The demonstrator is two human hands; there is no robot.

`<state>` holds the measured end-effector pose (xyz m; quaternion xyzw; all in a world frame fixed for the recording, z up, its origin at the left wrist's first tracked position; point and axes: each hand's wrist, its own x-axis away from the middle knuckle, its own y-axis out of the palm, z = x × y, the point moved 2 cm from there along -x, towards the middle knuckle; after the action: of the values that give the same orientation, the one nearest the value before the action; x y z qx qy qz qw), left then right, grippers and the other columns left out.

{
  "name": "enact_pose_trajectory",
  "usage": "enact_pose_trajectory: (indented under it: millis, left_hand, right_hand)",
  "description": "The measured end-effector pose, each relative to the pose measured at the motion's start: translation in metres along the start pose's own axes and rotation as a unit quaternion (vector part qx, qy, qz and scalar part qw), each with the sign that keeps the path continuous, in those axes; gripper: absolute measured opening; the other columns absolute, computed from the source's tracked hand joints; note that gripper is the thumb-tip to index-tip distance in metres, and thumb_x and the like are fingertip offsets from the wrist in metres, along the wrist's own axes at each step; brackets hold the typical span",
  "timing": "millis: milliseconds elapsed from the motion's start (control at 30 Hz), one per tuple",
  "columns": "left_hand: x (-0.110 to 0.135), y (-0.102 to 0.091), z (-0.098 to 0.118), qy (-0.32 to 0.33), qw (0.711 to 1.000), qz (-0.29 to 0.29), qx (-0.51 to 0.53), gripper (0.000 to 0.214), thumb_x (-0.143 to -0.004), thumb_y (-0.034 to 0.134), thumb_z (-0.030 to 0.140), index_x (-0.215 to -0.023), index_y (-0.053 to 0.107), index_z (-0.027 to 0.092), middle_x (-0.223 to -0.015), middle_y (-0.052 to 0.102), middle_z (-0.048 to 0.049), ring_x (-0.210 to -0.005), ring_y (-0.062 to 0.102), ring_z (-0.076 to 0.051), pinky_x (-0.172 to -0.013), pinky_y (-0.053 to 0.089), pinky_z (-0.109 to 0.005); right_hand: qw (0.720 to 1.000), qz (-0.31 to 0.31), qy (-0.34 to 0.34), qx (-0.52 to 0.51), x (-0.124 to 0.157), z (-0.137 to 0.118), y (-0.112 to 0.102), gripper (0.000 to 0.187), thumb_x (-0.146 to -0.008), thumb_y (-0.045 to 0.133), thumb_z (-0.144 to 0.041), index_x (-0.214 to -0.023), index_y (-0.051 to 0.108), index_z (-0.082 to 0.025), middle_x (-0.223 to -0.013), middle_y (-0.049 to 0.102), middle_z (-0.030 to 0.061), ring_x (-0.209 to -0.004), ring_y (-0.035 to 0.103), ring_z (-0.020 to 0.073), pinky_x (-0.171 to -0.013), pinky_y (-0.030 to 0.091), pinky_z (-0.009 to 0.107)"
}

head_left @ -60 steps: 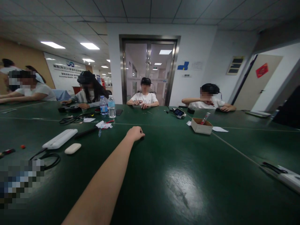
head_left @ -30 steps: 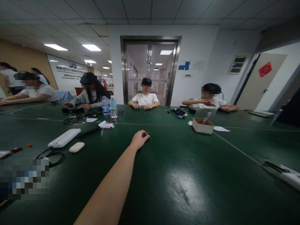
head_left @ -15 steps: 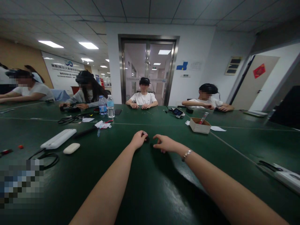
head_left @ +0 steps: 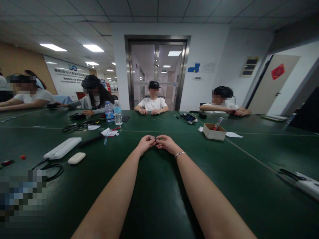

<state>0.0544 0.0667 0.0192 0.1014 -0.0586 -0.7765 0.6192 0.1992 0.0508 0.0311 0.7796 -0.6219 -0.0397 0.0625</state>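
Both my arms reach forward over the dark green table (head_left: 154, 199), and the hands meet near its middle. My left hand (head_left: 146, 144) is closed, its thumb and fingers pinching a small dark object (head_left: 155, 139) with a light patch near the fingertips. From the other side my right hand (head_left: 167, 143) comes up to the same object, fingers bent and pressed together at its edge. A silver bracelet (head_left: 179, 154) circles my right wrist. The fingers cover most of the object, so its kind does not show.
Left of my arms lie a white power bank-like box (head_left: 62, 148), an oval white case (head_left: 76, 158) and cables. Two water bottles (head_left: 118, 113) stand farther back. A small open box (head_left: 214, 131) sits at right. Several people sit around the far side.
My right hand has moved left and closed in on the dark object by my left hand; before, it was apart with fingers spread. My left hand has turned and lifted slightly.
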Motion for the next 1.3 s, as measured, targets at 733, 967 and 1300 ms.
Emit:
enact_pose_trajectory:
  millis: [733,967,1300]
  left_hand:
    - [0.009,-0.008,0.005,0.004,0.994,-0.001,-0.11,0.018,-0.072,0.067,0.017,-0.085,0.057,0.009,-0.072,0.064,-0.007,-0.061,0.061,-0.011,-0.057,0.049,-0.021]
    - [0.01,-0.009,0.005,0.011,0.99,-0.007,-0.138,0.017,-0.074,0.065,0.021,-0.084,0.057,0.009,-0.072,0.065,-0.0075,-0.062,0.061,-0.011,-0.057,0.048,-0.021]
    - [0.01,-0.008,0.008,0.006,0.988,-0.001,-0.153,0.017,-0.075,0.063,0.024,-0.081,0.059,0.008,-0.066,0.063,-0.0056,-0.056,0.058,-0.01,-0.054,0.045,-0.021]
  right_hand:
    - [0.996,-0.019,-0.008,-0.091,0.006,0.004,-0.014,0.02,-0.081,0.053,0.005,-0.097,0.055,-0.006,-0.086,0.063,0.0119,-0.062,0.066,0.0148,-0.06,0.057,0.021]
    - [0.996,-0.023,-0.008,-0.085,0.005,0.005,-0.015,0.02,-0.08,0.054,0.005,-0.096,0.057,-0.007,-0.086,0.063,0.0108,-0.064,0.066,0.0149,-0.063,0.057,0.023]
    - [0.996,-0.024,-0.005,-0.085,0.008,0.002,-0.014,0.021,-0.079,0.056,0.005,-0.097,0.057,-0.007,-0.085,0.063,0.0107,-0.064,0.066,0.0147,-0.062,0.057,0.023]
